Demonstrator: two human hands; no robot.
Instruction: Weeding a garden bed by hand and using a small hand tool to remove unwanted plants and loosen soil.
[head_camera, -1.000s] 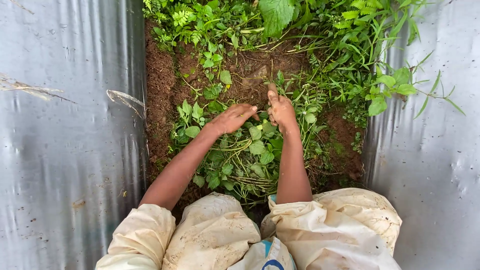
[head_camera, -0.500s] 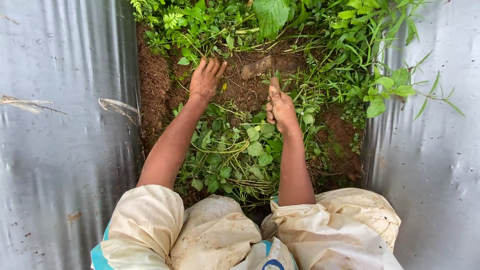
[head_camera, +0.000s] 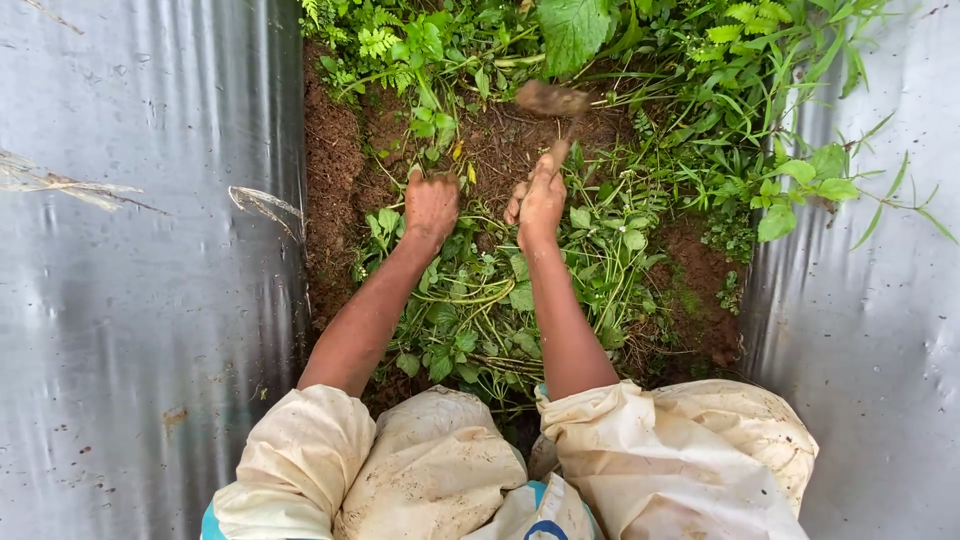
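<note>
Between two sheets of silver plastic mulch (head_camera: 140, 300), a strip of brown soil (head_camera: 335, 180) thick with green weeds (head_camera: 480, 320); left hand (head_camera: 431, 206) curled into a fist on weed stems; right hand (head_camera: 541, 196) fingers pressed together, pinching a stem; blurred soil clod (head_camera: 552, 99) just above the fingertips.

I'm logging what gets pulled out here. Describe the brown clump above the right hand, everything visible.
The clump is a small, brown, oblong lump that looks like soil, blurred at the edges. It lies roughly level above the bare earth patch, just below the big green leaf. A thin stem seems to run from it down to the right hand, whose fingers pinch upward. Whether roots show cannot be told.
</note>
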